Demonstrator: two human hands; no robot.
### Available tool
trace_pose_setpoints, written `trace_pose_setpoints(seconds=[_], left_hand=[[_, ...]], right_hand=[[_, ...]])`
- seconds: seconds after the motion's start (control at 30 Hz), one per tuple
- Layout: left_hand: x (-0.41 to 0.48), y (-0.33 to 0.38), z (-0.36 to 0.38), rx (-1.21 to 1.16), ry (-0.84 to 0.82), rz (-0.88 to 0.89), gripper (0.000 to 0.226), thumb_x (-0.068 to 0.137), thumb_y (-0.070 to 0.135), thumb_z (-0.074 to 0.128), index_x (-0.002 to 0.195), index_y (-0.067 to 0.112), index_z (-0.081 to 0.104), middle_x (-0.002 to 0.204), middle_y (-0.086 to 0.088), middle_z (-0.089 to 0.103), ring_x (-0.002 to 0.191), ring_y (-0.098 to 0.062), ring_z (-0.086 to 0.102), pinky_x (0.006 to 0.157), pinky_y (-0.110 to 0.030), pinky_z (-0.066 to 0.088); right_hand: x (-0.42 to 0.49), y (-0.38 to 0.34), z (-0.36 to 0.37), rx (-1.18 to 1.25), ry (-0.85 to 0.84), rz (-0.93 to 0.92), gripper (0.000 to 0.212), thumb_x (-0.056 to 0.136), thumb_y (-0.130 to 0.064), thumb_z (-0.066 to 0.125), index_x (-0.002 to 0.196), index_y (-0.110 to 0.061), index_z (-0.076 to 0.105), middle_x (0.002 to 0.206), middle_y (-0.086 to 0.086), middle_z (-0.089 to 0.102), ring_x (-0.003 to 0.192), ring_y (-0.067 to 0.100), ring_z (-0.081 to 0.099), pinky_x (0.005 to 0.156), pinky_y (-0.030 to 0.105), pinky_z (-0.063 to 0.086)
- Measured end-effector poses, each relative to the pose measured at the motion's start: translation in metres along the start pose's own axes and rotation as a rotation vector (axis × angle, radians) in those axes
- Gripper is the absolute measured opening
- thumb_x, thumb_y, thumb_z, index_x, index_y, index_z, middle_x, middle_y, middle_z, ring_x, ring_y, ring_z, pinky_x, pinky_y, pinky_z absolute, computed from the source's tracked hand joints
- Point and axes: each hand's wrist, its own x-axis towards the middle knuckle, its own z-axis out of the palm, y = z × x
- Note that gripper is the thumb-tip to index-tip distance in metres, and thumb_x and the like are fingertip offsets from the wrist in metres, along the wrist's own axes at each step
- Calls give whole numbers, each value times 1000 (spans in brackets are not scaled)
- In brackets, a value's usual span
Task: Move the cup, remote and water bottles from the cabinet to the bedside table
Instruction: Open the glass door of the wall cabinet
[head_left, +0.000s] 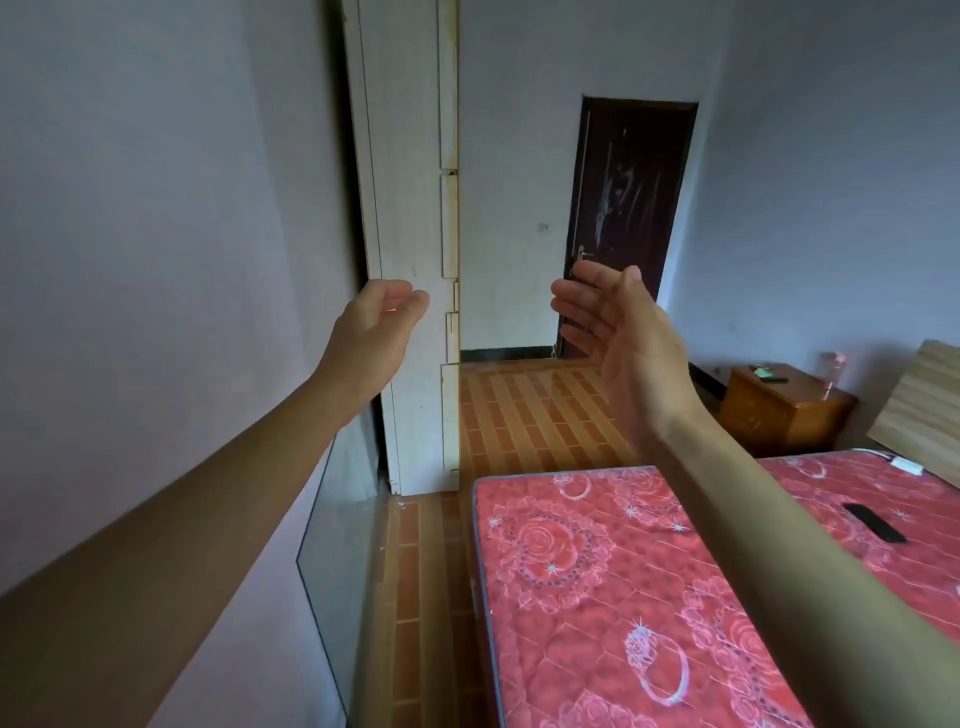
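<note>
Wooden bedside table (779, 410) | left hand (371, 338) loosely curled, empty | right hand (618, 338) open | labels possibly unreadable

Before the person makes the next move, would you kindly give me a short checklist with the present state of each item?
1. Left hand free: ok, fingers loosely curled, holding nothing.
2. Right hand free: ok, open palm, holding nothing.
3. Bedside table reachable: ok, it stands beyond the bed with bare floor leading to it.
4. Room left on the table top: ok, only small items and a clear bottle-like thing show there.
5. Cabinet contents: cannot tell, only the white door edge-on shows.
6. Dark object on the mattress: cannot tell if it is the remote.
</note>
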Motion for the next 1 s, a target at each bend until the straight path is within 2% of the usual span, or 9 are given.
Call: trace_pose_setpoints(seconds=[0.13,0.23,0.33,0.5,0.7,1.0], left_hand=[[48,-21,-6,1,-5,-22,47,94,48,51,134,23,55,134,3,59,125,-19,55,111,-47,45],[83,-36,-7,-30,5,-24,50,92,51,51,133,22,55,133,1,60,126,-19,55,111,-48,45],[111,-50,-3,-57,7,-15,53,90,52,50,132,22,56,133,-1,60,126,-20,56,111,-49,46],[153,-74,15,-78,-10,-4,52,92,49,50,134,19,55,133,-2,59,126,-20,55,110,-49,46],[218,-97,39,-58,-6,27,47,96,44,50,136,18,54,133,-1,59,126,-19,55,111,-48,45],[328,-133,61,-60,60,3,40,102,35,51,136,15,54,134,-6,60,124,-20,57,107,-41,50]], right_hand=[[45,18,21,-20,21,49,47,109,-43,23,133,-23,58,129,-1,69,121,14,65,108,34,48],[74,35,30,-2,44,66,47,109,-43,23,134,-22,58,129,1,68,122,14,65,105,33,48],[97,52,35,-11,40,73,45,108,-45,23,128,-28,59,127,-4,69,121,13,65,103,30,49],[140,76,34,-18,27,101,45,108,-45,23,130,-27,57,132,0,67,124,14,62,108,34,46],[209,116,29,-53,41,111,46,108,-45,22,132,-25,57,133,0,66,124,16,62,112,38,45],[323,174,24,-32,19,102,50,108,-45,20,136,-24,55,133,-1,66,123,14,63,110,35,47]])
